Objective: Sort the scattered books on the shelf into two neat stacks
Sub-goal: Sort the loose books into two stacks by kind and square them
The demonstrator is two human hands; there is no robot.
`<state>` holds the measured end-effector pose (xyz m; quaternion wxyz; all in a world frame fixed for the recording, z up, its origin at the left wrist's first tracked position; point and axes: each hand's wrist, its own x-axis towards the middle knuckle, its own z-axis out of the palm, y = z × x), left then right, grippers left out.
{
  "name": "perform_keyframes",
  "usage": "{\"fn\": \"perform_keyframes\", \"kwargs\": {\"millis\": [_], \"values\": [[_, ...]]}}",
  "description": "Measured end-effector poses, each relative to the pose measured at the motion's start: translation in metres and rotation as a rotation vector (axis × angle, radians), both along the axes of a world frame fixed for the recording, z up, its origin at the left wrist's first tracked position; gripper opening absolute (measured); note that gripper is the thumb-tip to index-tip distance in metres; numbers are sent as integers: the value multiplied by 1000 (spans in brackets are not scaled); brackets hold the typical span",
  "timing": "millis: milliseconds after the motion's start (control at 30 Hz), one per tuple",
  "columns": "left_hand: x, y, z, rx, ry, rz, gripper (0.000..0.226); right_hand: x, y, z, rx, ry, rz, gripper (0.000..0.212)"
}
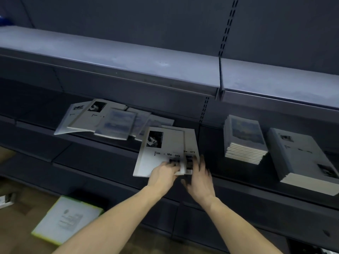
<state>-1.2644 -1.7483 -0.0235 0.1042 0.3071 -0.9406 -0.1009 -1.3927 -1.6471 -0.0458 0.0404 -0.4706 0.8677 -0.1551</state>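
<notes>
Two white books (161, 153) with a black photo and dark title lettering overlap at the shelf's front edge. My left hand (163, 174) grips their lower edge, fingers curled over the covers. My right hand (199, 176) lies beside them with straight fingers touching the right book's lower corner. A scattered heap of white and blue-cover books (110, 120) lies to the left on the same shelf (102, 143). To the right stand a neat stack of blue-cover books (244, 139) and a stack of white books (302, 158).
An upper grey shelf (128, 61) overhangs the books. A slotted upright (203, 110) divides the shelf bays. On the brown floor below lies a white board with a yellow-green edge (66, 219); another printed item (6, 199) lies at far left.
</notes>
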Motion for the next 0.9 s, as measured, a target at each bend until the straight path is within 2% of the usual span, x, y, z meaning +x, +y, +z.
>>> {"fn": "perform_keyframes", "kwargs": {"millis": [167, 333, 400, 433, 500, 533, 567, 633, 733, 900], "values": [[-7, 4, 5, 43, -3, -28, 39, 2, 3, -5, -90, -43, 21, 100], [-2, -9, 7, 99, -165, -94, 85, -5, -5, 2, -42, -64, 29, 108], [3, -16, 5, 11, -257, 33, 104, -8, -6, 5, -19, -82, 66, 111], [5, -18, 3, 2, -305, 173, 119, -12, -5, 7, 3, -96, 89, 113], [5, -21, 4, 152, -329, 473, 148, -20, -6, 10, 66, -105, 130, 120], [3, -20, 3, 240, -322, 552, 154, -22, -8, 11, 92, -110, 141, 124], [0, -20, 2, 281, -319, 579, 155, -22, -9, 12, 102, -127, 146, 128], [-7, -20, 1, 240, -306, 558, 149, -19, -14, 14, 82, -167, 137, 130], [-19, -25, -2, 177, -236, 496, 135, -16, -17, 18, 63, -214, 100, 120], [-30, -34, -7, 233, -224, 408, 113, -21, -25, 24, 77, -206, 47, 111]]}}
